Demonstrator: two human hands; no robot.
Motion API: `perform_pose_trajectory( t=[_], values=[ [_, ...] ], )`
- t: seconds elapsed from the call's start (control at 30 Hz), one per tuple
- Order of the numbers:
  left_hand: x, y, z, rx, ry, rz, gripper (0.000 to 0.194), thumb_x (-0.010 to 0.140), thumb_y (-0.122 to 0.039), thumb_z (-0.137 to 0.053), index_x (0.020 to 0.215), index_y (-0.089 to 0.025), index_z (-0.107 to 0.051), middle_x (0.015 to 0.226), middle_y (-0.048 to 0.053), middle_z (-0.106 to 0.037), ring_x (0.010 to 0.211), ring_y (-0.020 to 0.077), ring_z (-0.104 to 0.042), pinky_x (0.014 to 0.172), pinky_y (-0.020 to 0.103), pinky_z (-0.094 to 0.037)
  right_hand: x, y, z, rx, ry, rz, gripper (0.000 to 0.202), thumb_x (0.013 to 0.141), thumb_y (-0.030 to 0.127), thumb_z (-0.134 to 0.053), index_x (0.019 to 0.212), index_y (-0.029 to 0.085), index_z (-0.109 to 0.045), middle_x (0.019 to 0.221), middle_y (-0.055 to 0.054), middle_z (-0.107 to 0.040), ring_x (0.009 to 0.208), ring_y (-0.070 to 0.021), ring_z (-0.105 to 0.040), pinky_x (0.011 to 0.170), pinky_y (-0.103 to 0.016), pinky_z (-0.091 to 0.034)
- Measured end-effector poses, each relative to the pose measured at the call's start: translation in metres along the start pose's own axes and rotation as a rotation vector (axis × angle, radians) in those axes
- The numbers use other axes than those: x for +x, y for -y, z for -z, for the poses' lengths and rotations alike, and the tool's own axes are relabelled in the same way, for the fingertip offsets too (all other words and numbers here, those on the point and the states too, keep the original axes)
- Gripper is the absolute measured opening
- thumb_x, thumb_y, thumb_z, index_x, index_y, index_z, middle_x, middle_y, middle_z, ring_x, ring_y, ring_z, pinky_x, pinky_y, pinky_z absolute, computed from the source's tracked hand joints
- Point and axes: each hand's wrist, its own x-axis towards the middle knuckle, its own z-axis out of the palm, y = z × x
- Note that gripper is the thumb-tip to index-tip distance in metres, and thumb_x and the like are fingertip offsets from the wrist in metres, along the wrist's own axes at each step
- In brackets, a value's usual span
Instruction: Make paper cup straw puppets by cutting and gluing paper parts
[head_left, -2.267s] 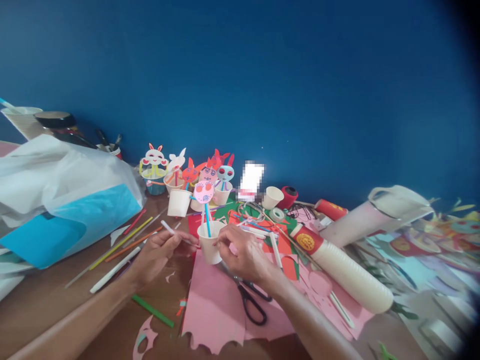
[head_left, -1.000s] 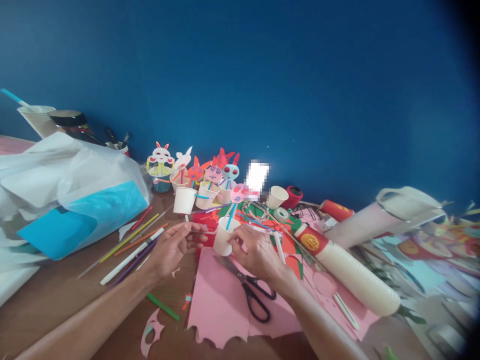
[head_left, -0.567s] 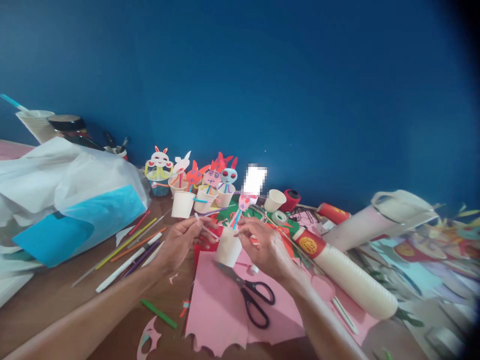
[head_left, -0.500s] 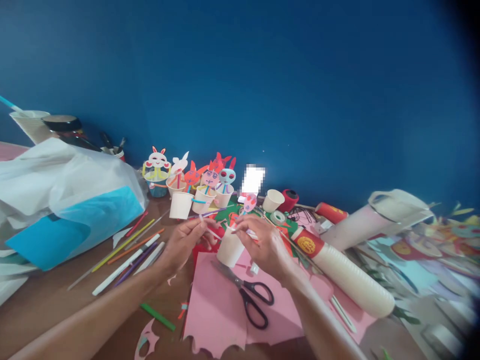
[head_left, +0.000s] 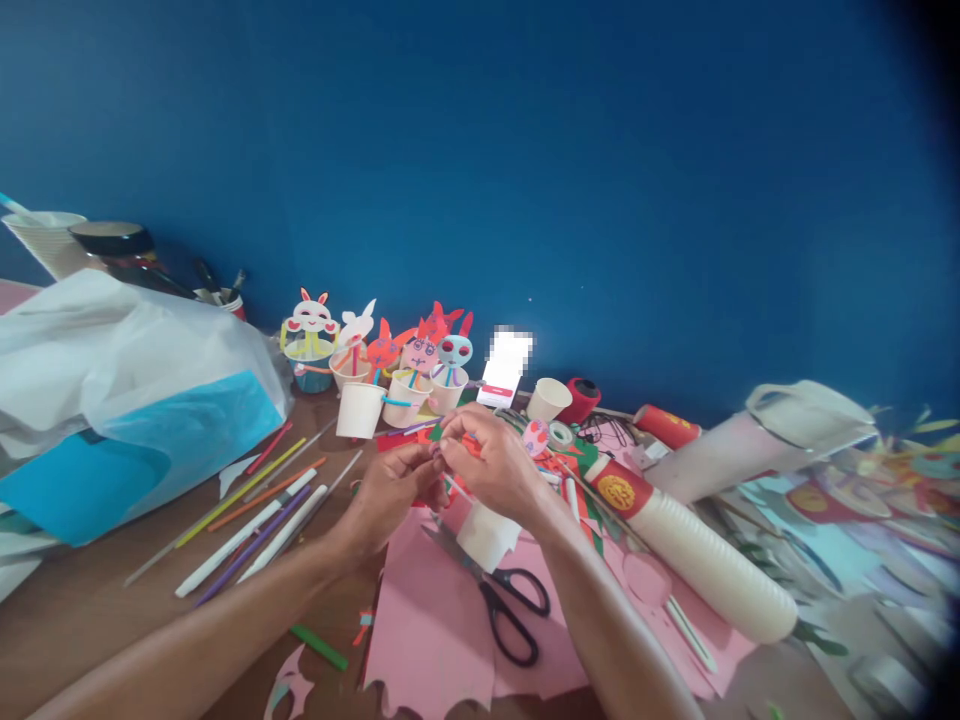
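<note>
My left hand (head_left: 401,487) and my right hand (head_left: 487,455) meet fingertip to fingertip above the pink paper, both pinched closed. Between them runs a thin pale strip (head_left: 459,488), its upper end hidden by the fingers. Below my right hand a white paper cup (head_left: 486,538) is tilted, partly covered by that hand. A small pink puppet head (head_left: 535,437) with red eyes shows past my right hand's knuckles. Black-handled scissors (head_left: 510,610) lie with open handles on the pink paper sheet (head_left: 435,620), blades toward the cup.
Several cups with paper animal puppets (head_left: 420,355) stand along the blue wall. A lit phone (head_left: 504,365) leans behind my hands. At right lies a long stack of paper cups (head_left: 697,550); at left, colored sticks (head_left: 255,535) and a plastic bag (head_left: 135,340).
My hands have come together from either side of the strip. The cup has tipped and moved right and down; the puppet head has swung right.
</note>
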Motion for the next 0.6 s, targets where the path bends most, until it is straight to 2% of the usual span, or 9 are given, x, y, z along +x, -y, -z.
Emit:
perform_pose_trajectory(
  t=[0.2,0.37,0.6],
  values=[
    [0.001,0.001,-0.002,-0.056,0.006,0.038,0.017,0.073,-0.03,-0.061,0.074,-0.013,-0.062,0.058,0.0,-0.058,0.051,0.0097,-0.053,0.051,0.022,-0.045,-0.001,-0.002,0.0,0.012,-0.017,-0.078,0.013,0.076,0.02,-0.047,0.065,0.019,-0.054,0.085,-0.001,-0.06,0.08,-0.015,-0.054,0.072,-0.027,-0.039],
    [-0.001,-0.002,-0.003,-0.087,-0.014,0.031,0.02,0.075,-0.032,-0.058,0.079,-0.013,-0.063,0.065,0.002,-0.06,0.057,0.0099,-0.056,0.055,0.022,-0.047,-0.001,-0.002,-0.003,0.186,-0.059,-0.142,0.016,0.077,0.022,-0.046,0.064,0.017,-0.055,0.082,-0.002,-0.062,0.075,-0.0135,-0.056,0.07,-0.026,-0.041],
    [-0.003,-0.005,-0.004,-0.101,-0.016,0.006,0.021,0.075,-0.031,-0.059,0.086,-0.014,-0.061,0.072,0.004,-0.064,0.06,0.0126,-0.06,0.058,0.026,-0.05,0.0,-0.006,-0.017,0.39,-0.141,-0.244,0.016,0.075,0.024,-0.05,0.063,0.016,-0.057,0.087,-0.004,-0.062,0.08,-0.0156,-0.058,0.072,-0.027,-0.042]
  ],
)
